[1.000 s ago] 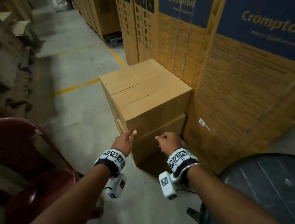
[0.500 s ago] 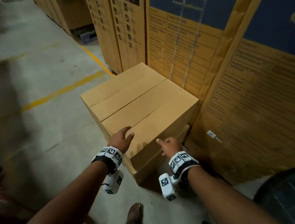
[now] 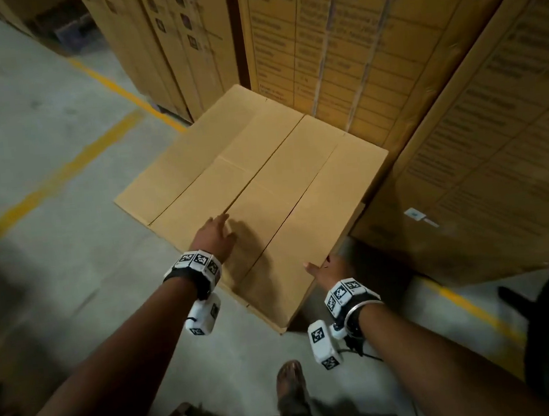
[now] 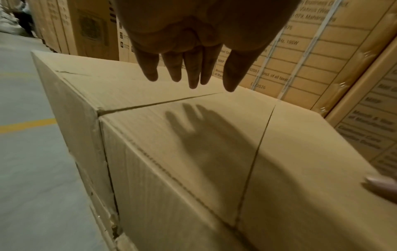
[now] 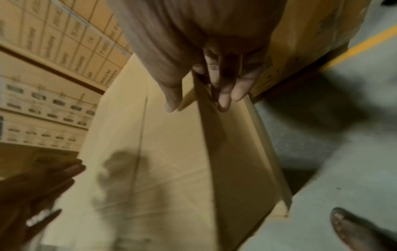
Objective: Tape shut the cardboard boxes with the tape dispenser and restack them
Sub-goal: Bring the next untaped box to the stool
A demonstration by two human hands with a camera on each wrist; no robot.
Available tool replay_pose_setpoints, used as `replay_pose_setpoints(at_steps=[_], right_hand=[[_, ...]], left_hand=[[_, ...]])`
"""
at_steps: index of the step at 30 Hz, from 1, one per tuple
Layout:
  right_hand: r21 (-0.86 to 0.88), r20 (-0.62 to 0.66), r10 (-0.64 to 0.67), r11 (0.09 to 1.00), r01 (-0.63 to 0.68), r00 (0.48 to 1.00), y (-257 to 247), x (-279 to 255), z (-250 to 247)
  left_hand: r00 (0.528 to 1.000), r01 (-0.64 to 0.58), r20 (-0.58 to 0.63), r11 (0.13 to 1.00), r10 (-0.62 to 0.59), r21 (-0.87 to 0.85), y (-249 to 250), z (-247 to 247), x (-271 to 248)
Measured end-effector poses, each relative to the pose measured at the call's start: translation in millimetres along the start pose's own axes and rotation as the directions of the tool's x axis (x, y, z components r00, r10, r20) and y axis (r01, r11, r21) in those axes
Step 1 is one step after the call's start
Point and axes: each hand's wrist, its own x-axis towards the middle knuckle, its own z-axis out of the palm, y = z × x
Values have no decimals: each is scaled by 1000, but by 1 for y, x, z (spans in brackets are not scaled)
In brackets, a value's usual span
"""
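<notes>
Both bare arms are being extended forward. The left hand [image 3: 214, 238] is being held flat, fingers [image 4: 193, 71] straight and spread. The right hand [image 3: 330, 267] is being angled downward, fingers extended.

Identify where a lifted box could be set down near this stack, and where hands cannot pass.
Free: bare concrete floor left of the top box, crossed by yellow lines. Crowded: printed cartons stand close behind and right of the stack; the right hand is at that corner.

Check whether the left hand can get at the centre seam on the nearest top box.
Probably yes. The left hand hangs open just above the top box, casting its shadow on the flaps, and nothing lies between it and the seam. The right hand is off at the box's near right edge.
</notes>
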Motion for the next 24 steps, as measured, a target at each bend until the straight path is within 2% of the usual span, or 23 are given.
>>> replay_pose_setpoints(at_steps=[4, 10, 15, 17, 24], right_hand=[[-11, 0, -50, 999, 50, 999, 16, 5, 1], [57, -29, -28, 998, 30, 999, 28, 2, -3], [344, -49, 66, 938, -45, 997, 39, -6, 2], [395, -45, 65, 918, -42, 997, 43, -9, 5], [311, -147, -5, 949, 51, 989, 51, -28, -5]], left_hand=[[1000, 0, 6, 1000, 0, 30, -1, 3, 13], [999, -47, 3, 999, 47, 24, -11, 9, 18], [998, -17, 63, 997, 21, -69, -11, 14, 14], [997, -7, 75, 994, 16, -110, -11, 17, 10], [996, -33, 84, 994, 42, -109, -6, 16, -20]])
